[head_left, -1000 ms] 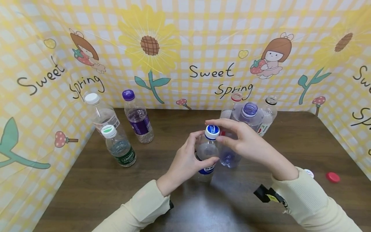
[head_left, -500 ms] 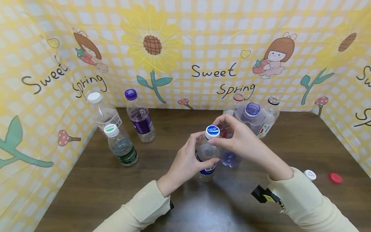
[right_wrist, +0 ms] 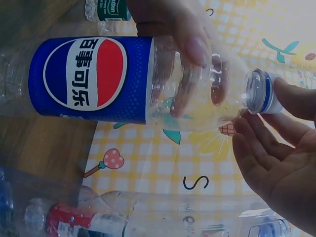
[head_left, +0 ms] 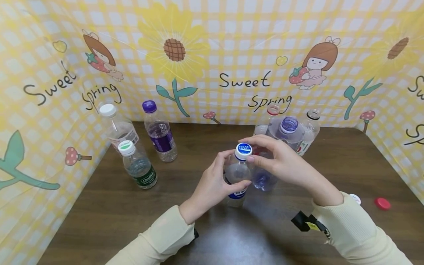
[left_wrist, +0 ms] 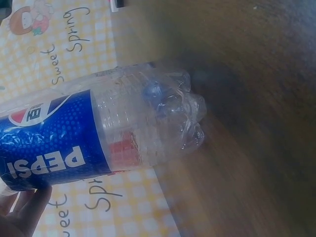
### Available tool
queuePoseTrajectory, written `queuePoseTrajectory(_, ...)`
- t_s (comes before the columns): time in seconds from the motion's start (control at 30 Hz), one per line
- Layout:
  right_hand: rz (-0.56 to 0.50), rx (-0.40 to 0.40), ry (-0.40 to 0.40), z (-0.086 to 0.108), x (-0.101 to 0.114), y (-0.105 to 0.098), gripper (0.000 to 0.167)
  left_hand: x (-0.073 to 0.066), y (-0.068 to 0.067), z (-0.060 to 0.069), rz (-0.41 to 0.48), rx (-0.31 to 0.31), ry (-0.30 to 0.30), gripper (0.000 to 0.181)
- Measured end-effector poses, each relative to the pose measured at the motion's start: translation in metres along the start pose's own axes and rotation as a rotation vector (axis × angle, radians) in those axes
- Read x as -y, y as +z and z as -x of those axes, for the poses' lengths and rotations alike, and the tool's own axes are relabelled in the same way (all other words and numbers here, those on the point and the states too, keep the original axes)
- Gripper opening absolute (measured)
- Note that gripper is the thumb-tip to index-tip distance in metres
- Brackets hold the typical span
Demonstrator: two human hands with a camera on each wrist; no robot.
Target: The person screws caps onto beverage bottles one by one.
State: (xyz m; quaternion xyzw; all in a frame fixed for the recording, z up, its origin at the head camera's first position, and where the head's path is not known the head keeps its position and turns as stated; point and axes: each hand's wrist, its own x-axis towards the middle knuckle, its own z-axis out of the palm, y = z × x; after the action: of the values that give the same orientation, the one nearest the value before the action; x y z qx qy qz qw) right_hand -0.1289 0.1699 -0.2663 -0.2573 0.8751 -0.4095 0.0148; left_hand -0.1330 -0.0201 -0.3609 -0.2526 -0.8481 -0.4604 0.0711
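A clear plastic bottle (head_left: 237,172) with a blue Pepsi label (right_wrist: 91,80) stands upright in front of me in the head view. My left hand (head_left: 213,182) grips its upper body, thumb in front and fingers round the far side. On the bottle's neck sits a white cap (head_left: 243,151) with a blue printed top. My right hand (head_left: 283,160) pinches this cap between thumb and fingers; the right wrist view shows the thumb (right_wrist: 296,98) against the cap's side. Part of the label is hidden by the left hand in the head view.
Capped bottles stand at left: one with a purple cap (head_left: 149,106), one with a green label (head_left: 145,178), one with a white cap (head_left: 107,110). Uncapped bottles, including a purplish one (head_left: 289,127), stand behind my right hand. A red cap (head_left: 382,203) and a white cap (head_left: 356,198) lie at right.
The printed cap has turned counterclockwise since the first frame. My right hand's fingers bent inward round it, then straightened back out. My left hand keeps its hold on the bottle.
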Motion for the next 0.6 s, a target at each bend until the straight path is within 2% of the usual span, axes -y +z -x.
queuePoseTrajectory(0.13,0.001,-0.042,0.058,-0.0028,-0.0005,0.0028,0.033,-0.0005,0.0,0.0,0.005,0.002,-0.001,0.078)
queuePoseTrajectory(0.23,-0.006,-0.055,0.091,-0.0041,-0.0011,0.0043,0.037,-0.0007,0.0,0.0001,0.005,0.001,0.002,0.078)
queuePoseTrajectory(0.4,-0.013,0.012,0.046,-0.0015,-0.0016,0.0024,0.049,-0.001,-0.0009,0.0001,0.001,0.0,0.004,0.078)
queuePoseTrajectory(0.47,-0.005,0.033,0.019,0.0002,-0.0016,0.0008,0.048,-0.0011,-0.0007,0.0001,-0.003,-0.003,0.004,0.078)
queuePoseTrajectory(0.6,0.012,0.011,0.003,0.001,-0.0019,-0.0004,0.038,-0.0013,-0.0004,0.0002,-0.006,-0.005,0.004,0.078)
